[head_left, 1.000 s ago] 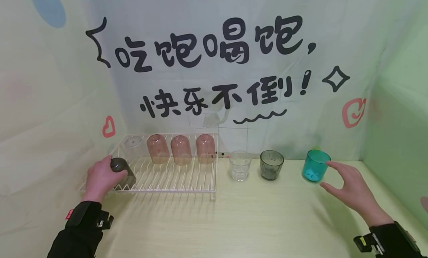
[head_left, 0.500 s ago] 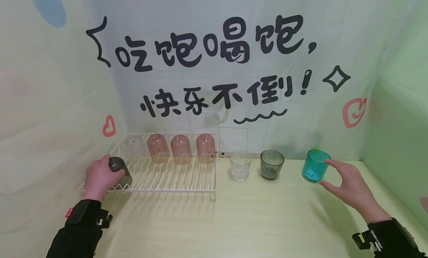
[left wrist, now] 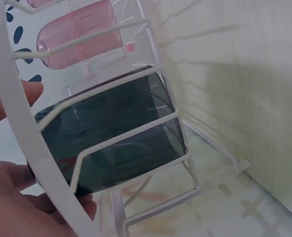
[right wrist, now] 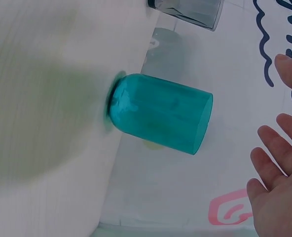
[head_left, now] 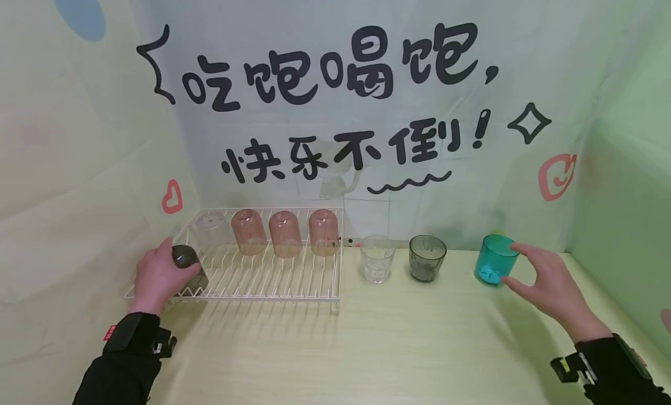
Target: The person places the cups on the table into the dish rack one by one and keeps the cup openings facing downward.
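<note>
At the front left corner of the white wire rack (head_left: 272, 300), my left hand (head_left: 159, 277) grips a dark grey glass (head_left: 194, 280) that stands upside down. In the left wrist view the thumb and fingers curl about the base end of that dark glass (left wrist: 111, 133), behind the rack's wires. My right hand (head_left: 555, 288) is spread beside a teal glass (head_left: 494, 264), which stands upright on the table. From the right wrist, a gap shows between the fingers (right wrist: 279, 153) and the rim of the teal glass (right wrist: 161, 113).
Three pink glasses (head_left: 285, 235) and a clear glass (head_left: 212, 230) sit upside down along the rack's back row. A clear tumbler (head_left: 376, 259) and a smoky grey tumbler (head_left: 427, 258) stand upright on the table (head_left: 377, 347). Printed cloth walls (head_left: 314, 20) enclose the table.
The dark grey glass has shifted slightly left in my left hand's grip and then stayed nearly still. My right hand has risen a little beside the teal glass, fingers still apart.
</note>
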Demonstrator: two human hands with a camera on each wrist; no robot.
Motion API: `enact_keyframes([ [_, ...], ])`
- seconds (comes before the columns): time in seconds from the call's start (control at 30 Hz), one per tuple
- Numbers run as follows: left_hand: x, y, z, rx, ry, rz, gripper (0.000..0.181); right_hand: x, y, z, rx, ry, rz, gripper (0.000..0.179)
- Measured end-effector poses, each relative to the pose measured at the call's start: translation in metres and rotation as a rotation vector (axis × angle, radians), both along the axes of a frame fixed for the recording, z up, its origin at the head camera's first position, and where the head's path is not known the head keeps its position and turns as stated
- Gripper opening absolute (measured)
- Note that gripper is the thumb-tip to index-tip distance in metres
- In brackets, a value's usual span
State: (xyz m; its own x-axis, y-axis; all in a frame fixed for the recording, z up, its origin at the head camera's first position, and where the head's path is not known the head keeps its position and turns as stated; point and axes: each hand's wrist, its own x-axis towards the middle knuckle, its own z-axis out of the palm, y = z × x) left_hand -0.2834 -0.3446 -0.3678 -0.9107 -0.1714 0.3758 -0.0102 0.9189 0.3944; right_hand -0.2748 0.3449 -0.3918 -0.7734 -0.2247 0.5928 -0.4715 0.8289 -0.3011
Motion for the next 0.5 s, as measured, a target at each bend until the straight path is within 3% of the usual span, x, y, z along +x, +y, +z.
enact_keyframes([
  [0.5, 0.008, 0.017, 0.011, -0.074, 0.142, -0.054, 0.079, -0.007, 0.003, 0.004, 0.009, 0.0, -0.028, 0.067],
])
